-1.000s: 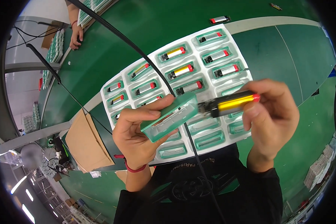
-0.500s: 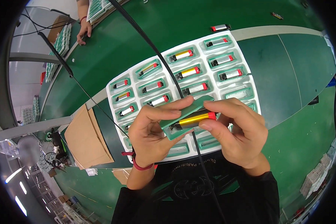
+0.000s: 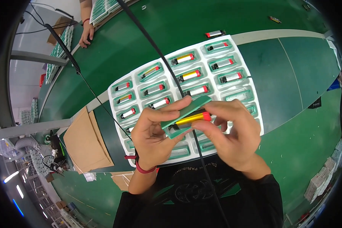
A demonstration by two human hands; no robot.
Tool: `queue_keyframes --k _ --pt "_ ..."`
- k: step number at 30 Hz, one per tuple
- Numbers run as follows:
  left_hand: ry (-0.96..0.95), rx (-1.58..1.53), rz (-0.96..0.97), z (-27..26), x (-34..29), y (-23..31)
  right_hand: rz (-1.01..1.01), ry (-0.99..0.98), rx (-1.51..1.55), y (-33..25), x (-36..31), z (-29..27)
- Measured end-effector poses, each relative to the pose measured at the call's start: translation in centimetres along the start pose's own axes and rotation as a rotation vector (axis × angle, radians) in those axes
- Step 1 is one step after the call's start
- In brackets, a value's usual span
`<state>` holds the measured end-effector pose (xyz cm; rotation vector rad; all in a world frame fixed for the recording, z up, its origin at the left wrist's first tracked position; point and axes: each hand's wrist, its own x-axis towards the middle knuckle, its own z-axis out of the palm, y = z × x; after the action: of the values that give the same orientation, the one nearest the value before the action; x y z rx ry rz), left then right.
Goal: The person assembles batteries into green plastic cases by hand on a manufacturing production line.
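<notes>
My left hand [image 3: 152,133] is closed on a small green plastic case [image 3: 195,105], tilted in front of my chest. A yellow cylindrical cell [image 3: 186,121] with a red end lies along the case's opening, its black, wired end inside. My right hand [image 3: 235,135] pinches this cell near the red end between thumb and fingers. Below both hands lies a white tray [image 3: 204,62] with rows of green-lined pockets. Several pockets hold silver or yellow cells with red ends; a few near my right hand hold none. My hands hide part of the tray.
A black cable [image 3: 152,41] crosses over the tray. One loose cell [image 3: 215,34] lies behind it, another [image 3: 275,19] farther right on the green surface. Brown cardboard [image 3: 85,140] lies at left. Another person's hand [image 3: 87,35] rests at the far left, beside stacked trays.
My right hand and the cell have shifted left and slightly down, nearer my left hand. The cell sits a little farther into the green case. The whole view has shifted slightly.
</notes>
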<state>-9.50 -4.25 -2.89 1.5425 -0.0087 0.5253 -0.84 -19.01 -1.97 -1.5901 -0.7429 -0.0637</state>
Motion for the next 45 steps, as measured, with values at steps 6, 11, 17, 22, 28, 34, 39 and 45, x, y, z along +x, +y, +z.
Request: queue_keyframes --k 6,11,17,22,28,34,39,45 --pt "0.051 0.125 0.055 0.5 -0.2 0.1 0.049 0.011 -0.057 0.3 0.6 -0.4" --pt "0.011 0.154 0.055 0.2 0.2 -0.1 0.573 -0.142 0.366 0.2 1.8 -1.3" --pt "-0.056 0.304 -0.354 -0.9 -1.0 1.5 0.364 -0.310 0.206 1.3 1.1 -2.1" --pt "-0.181 0.572 -0.274 -0.8 -2.2 1.5 0.089 -0.784 -0.030 2.7 0.2 -2.5" --pt "-0.085 0.630 -0.149 -0.9 -3.0 0.9 0.004 -0.676 -0.070 2.5 -0.4 -1.2" --pt "-0.182 0.671 -0.222 -1.7 -2.7 3.8 -0.156 -0.820 -0.145 0.4 1.7 -1.6" --pt "-0.137 0.776 -0.208 -2.5 -2.1 3.7 -0.266 -0.868 -0.276 0.7 3.1 -0.4" --pt "0.069 0.797 0.320 -3.1 0.4 1.7 -0.554 -0.555 -0.278 -0.7 4.9 -0.4"
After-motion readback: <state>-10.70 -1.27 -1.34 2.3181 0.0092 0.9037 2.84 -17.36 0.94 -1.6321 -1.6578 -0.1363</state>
